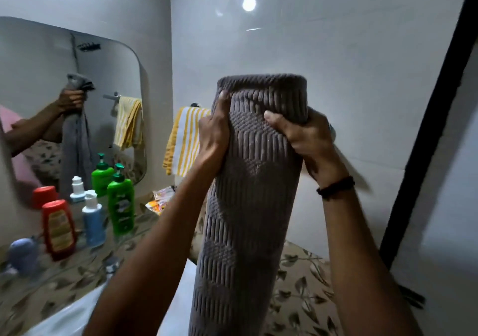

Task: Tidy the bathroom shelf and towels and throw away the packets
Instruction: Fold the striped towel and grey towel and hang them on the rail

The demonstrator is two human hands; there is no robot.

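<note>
A grey textured towel [248,206] hangs folded in front of me, held up near its top fold. My left hand [216,133] grips its left edge and my right hand [307,139] grips its right edge, thumb on the front. A yellow-and-white striped towel [185,141] hangs on a wall rail behind, partly hidden by my left hand. Crumpled orange and yellow packets [161,198] lie on the counter by the wall. A green pump bottle [121,203], a blue bottle [93,221] and a red bottle [59,228] stand on the leaf-patterned counter [300,284].
A mirror [33,77] on the left wall reflects my arms, the towels and the bottles. A small blue-grey container [24,254] sits at the counter's left end. The white sink rim [64,315] lies below my arms. A black door frame [426,141] runs along the right.
</note>
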